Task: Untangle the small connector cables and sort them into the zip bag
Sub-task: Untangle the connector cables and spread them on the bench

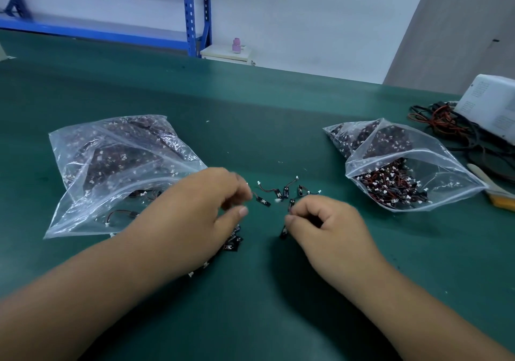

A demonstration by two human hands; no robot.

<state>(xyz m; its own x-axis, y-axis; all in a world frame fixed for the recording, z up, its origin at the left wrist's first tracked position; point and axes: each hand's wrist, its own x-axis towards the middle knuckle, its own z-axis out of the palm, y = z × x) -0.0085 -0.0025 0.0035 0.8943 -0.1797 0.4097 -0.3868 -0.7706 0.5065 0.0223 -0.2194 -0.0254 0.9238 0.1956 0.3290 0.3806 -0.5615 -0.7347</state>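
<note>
From my seat, the left hand's (pixel 200 207) fingertips (pixel 243 193) are curled in and pinch the wire end of a cable (pixel 262 201), whose black tab trails toward the right hand; the thumb (pixel 240 211) juts out just below. The blur hides the exact grip. The right hand's (pixel 331 226) fingers are curled tight, thumb and forefinger pinching a second cable (pixel 284 231), its black tab hanging below the fingertips just above the mat (pixel 278 104).

Between and just beyond both hands I see loose cables (pixel 289 190) scattered on the mat. A small pile (pixel 232 242) lies under the left palm.

Both forearms come in from the near edge, palms down and wrists low, the hands near each other but apart.

The left bag (pixel 117 171) lies flat beside the left hand. The right bag (pixel 404 176) gapes open toward me, full of cables. Farther right sit tangled wires (pixel 446 126), a white box (pixel 490 109) and a brush (pixel 490 187).
</note>
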